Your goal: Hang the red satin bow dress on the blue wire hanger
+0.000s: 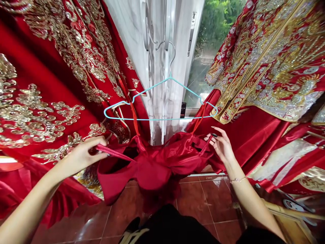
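Observation:
A dark red dress (pixel 153 169) hangs by thin red loops from a light blue wire hanger (pixel 152 119) in the middle of the view. At the left, my left hand (pixel 93 150) is closed around one gathered red strap (pixel 115 152) of the dress and draws it out sideways. My right hand (pixel 221 144) pinches the other strap (pixel 206 144) at the dress's right side, thumb and index finger together, the remaining fingers spread. The hanger's metal hook (pixel 174 56) rises above, in front of a white door frame. Lower folds of the dress drop out of clear sight.
Red gowns with gold sequin embroidery hang at the left (pixel 61 112) and right (pixel 274 64). A window (pixel 215 40) shows greenery outside, with a phone (pixel 182 110) propped near its lower edge. Red floor tiles (pixel 195 200) lie below, and a wooden piece of furniture (pixel 286 210) stands lower right.

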Action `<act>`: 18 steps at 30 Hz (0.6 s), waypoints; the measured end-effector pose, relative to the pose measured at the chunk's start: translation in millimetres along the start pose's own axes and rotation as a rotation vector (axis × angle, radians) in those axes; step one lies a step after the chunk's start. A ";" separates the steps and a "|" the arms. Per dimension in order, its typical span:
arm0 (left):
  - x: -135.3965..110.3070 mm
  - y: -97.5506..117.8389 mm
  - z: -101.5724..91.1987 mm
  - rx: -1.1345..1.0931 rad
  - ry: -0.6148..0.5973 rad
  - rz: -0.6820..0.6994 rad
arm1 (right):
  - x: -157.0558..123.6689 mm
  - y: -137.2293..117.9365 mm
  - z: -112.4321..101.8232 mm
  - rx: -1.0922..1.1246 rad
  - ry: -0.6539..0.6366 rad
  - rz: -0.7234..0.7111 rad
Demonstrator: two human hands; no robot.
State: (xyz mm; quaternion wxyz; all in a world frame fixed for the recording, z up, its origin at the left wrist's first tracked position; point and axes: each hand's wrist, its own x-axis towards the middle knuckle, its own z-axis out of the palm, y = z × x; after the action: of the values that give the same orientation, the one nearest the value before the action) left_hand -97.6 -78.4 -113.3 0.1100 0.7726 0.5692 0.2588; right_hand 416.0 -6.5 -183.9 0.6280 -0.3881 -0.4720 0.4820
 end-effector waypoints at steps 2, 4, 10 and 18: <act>2.7 4.2 2.2 -0.044 0.292 -0.047 | -5.0 -2.4 4.6 -0.089 0.062 -0.194; 7.9 9.9 5.0 -0.064 0.562 -0.068 | -2.1 -6.1 4.0 -0.219 0.118 -0.362; 26.8 16.9 3.4 -0.368 0.562 -0.347 | 27.7 -28.0 -3.2 -0.545 0.069 -0.607; 51.2 22.6 -10.6 -0.667 0.698 -0.412 | 52.8 -68.0 10.9 -0.405 0.145 -0.729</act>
State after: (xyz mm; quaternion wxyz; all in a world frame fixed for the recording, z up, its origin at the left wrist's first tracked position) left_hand -73.4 -39.2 -79.8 0.2026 0.4353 0.5987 0.6411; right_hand 426.4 29.2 -105.5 0.7001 -0.3443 -0.6180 0.0971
